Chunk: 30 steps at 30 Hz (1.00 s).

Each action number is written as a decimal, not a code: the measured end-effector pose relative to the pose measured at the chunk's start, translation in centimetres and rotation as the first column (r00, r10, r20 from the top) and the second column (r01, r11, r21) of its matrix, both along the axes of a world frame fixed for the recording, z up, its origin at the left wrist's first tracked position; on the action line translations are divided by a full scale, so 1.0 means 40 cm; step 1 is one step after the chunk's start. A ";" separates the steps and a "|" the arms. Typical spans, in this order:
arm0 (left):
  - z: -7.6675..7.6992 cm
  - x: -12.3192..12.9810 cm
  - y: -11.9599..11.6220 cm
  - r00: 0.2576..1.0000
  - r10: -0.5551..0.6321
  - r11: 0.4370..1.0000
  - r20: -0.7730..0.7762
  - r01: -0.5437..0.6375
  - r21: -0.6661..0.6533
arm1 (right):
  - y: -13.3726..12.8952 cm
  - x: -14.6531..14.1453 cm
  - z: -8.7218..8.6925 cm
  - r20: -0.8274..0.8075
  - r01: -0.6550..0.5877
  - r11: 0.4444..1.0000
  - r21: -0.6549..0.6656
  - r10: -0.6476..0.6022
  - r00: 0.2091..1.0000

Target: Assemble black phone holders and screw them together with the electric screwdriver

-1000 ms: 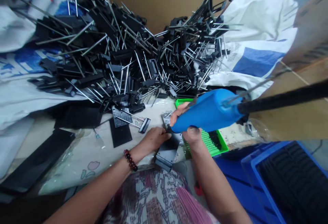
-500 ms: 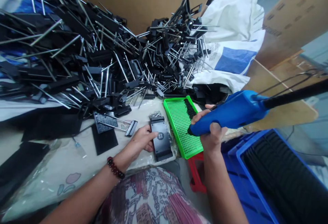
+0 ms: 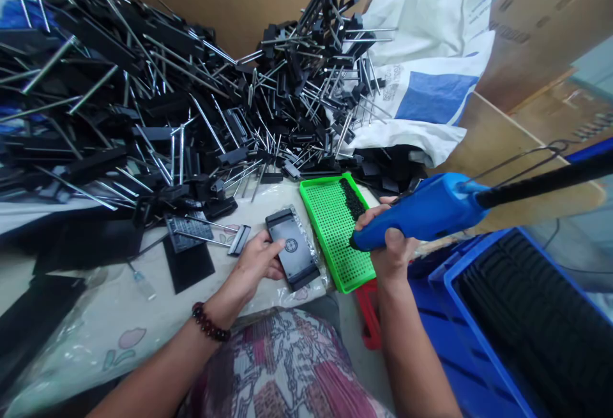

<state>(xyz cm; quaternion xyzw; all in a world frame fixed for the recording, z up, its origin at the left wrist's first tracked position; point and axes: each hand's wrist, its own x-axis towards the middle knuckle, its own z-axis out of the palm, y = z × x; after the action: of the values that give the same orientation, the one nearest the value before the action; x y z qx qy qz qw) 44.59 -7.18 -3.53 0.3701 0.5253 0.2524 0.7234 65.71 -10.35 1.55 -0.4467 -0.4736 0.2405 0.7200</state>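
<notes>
My left hand pinches the black plate by its left edge at the counter; my right's wrapped round the blue driver, tip by the green tray; one-sided grip could let the plate twist.

Left hand grips black plate, right hand blue tool.

The driver was smooth plastic, the plate matt metal or plastic. Toward the far edge of the bench — shiny metal rods, matt blocks; by its right edge, a plastic tray.
</notes>
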 end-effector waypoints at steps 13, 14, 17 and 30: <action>0.003 0.006 -0.004 0.995 0.100 0.995 0.015 -0.101 0.022 | -0.003 -0.009 0.027 0.013 0.100 0.995 0.005 -0.101 0.995; 0.004 0.007 -0.004 0.995 0.102 0.994 0.014 -0.102 0.030 | -0.004 -0.013 0.036 0.007 0.099 0.995 0.007 -0.099 0.995; 0.006 0.009 -0.004 0.995 0.102 0.994 0.001 -0.102 0.037 | -0.008 -0.025 0.061 -0.014 0.079 0.996 0.029 -0.079 0.997; 0.000 -0.001 -0.006 0.997 0.065 0.996 0.032 -0.067 0.067 | -0.001 -0.016 0.013 -0.008 0.090 0.996 0.030 -0.090 0.996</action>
<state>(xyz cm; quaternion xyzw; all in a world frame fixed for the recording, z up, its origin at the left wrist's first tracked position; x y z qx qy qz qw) 44.53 -7.44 -3.52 0.3734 0.5175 0.2992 0.7094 65.06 -10.38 2.07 -0.4558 -0.4542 0.2022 0.7383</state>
